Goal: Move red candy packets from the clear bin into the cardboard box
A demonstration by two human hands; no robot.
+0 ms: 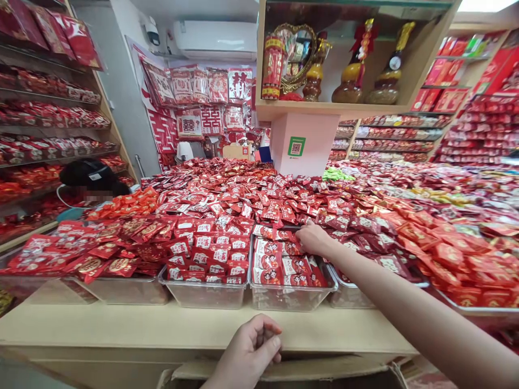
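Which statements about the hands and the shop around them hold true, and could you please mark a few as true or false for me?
1. The right hand is at the back of a see-through bin of red packets. True.
2. The left hand is buried among the packets. False: it is in front of the bins, with its fingers curled.
3. A green-framed QR code sign is on the pillar below the display case. True.
4. The air conditioner stands on the floor. False: it is mounted high on the wall.
5. A cardboard box is in view at the bottom of the picture. True.
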